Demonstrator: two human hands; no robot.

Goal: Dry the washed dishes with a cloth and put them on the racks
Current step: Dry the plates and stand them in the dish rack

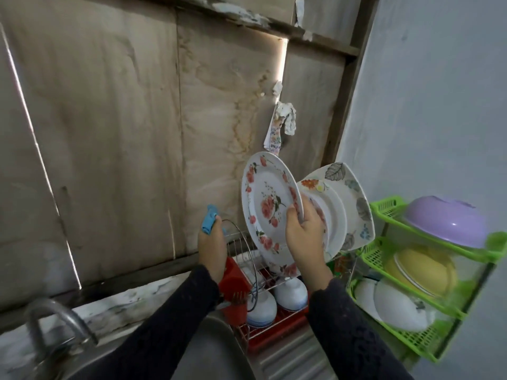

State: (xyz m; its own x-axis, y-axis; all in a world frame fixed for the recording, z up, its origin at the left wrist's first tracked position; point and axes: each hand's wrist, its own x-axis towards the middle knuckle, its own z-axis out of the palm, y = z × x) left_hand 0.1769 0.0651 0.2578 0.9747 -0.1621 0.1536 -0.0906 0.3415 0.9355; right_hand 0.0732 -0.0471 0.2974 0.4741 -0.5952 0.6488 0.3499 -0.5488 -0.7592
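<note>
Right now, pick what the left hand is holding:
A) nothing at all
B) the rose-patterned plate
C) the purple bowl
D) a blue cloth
D: the left hand has its fingers curled round a blue cloth, while the rose-patterned plate is gripped by the right hand.

Long dark sleeves [354, 335] on both arms (lacy, textured knit), scalloped cuffs [204, 273] at the wrists
</note>
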